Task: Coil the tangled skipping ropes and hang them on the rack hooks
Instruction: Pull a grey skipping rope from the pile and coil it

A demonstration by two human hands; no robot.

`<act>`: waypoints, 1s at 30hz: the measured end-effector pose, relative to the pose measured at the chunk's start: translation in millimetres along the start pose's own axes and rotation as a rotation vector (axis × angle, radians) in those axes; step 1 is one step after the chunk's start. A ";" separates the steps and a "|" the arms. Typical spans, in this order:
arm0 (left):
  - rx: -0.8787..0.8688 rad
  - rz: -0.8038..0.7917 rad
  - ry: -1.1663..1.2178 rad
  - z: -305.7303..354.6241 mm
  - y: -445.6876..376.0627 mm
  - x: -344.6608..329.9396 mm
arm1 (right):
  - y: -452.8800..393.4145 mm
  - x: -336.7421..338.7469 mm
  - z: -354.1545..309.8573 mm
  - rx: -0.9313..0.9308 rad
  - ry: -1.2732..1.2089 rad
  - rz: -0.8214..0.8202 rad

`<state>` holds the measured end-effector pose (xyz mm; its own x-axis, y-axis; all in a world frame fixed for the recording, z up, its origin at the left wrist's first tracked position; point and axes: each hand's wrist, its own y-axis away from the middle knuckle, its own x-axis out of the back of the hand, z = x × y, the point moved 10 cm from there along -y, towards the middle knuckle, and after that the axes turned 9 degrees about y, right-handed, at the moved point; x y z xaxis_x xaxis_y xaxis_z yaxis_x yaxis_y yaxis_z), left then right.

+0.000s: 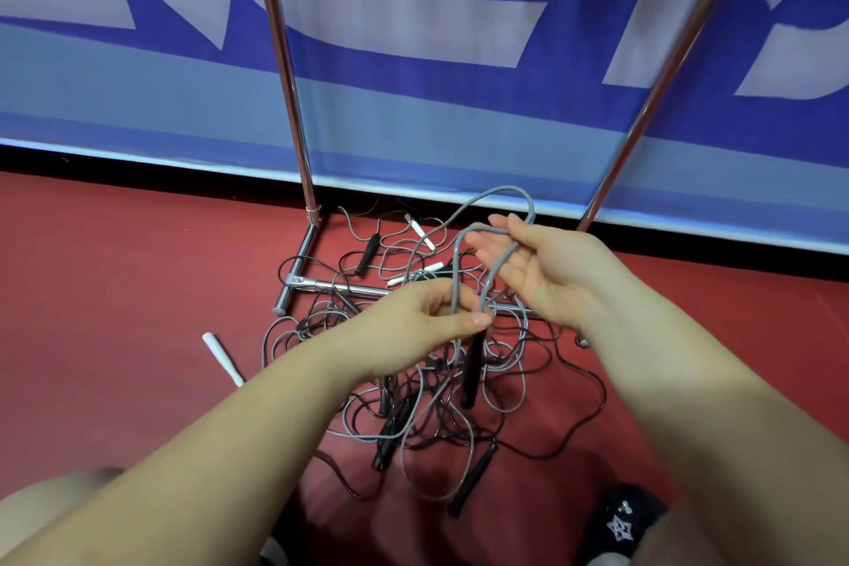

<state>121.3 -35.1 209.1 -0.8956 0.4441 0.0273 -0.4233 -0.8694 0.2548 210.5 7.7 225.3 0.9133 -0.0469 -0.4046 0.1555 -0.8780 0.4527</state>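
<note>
A tangled heap of skipping ropes (pixel 459 404), grey and black cords with black and white handles, lies on the red floor around the base of a chrome rack (pixel 294 161). My left hand (pixel 413 326) pinches a grey rope (pixel 505 193) between thumb and fingers, and a black handle (pixel 471 372) hangs just below it. My right hand (pixel 542 262) is held palm up with the same grey rope running across its fingers, looping up above them. No hooks are in view.
The rack's two chrome uprights rise at the centre left and the right (pixel 661 74), with a low crossbar (pixel 331 287) on the floor. A loose white handle (pixel 223 356) lies to the left. A blue and white banner (pixel 413 106) stands behind. A black shoe (pixel 625 524) is at the bottom right.
</note>
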 end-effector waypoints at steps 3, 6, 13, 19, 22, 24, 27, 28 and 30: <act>0.020 0.081 0.090 -2.2 -3.0 5.9 | -2.1 6.1 -6.0 0.030 0.051 0.022; 0.053 0.201 0.275 -4.1 -3.4 19.6 | -3.0 10.4 -9.1 0.061 0.467 0.043; -0.016 0.383 0.625 4.0 -0.6 57.2 | 17.9 -29.2 28.7 0.239 1.681 -0.327; -0.002 0.562 0.576 -0.4 8.0 88.2 | 4.1 -20.5 8.9 0.296 1.307 -0.162; 0.019 0.596 0.581 -4.0 11.5 97.7 | 1.1 -14.1 -0.7 0.335 1.263 -0.092; 0.021 0.568 0.609 -2.5 11.2 96.2 | -0.4 -11.2 0.0 0.314 1.256 -0.058; 0.017 0.522 0.717 0.7 9.5 92.3 | -6.0 -9.0 11.7 0.235 1.174 -0.044; 0.013 0.509 0.772 1.5 9.0 91.9 | -7.1 -10.5 16.4 0.218 1.149 -0.061; -0.005 0.484 0.896 3.3 8.2 91.2 | -7.7 -16.0 27.8 0.178 1.117 -0.128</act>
<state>36.6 -1.0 216.8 -0.7429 -0.2799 -0.6080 0.0131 -0.9143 0.4048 184.2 2.0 206.2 0.7329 0.4207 0.5347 0.2977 -0.9050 0.3040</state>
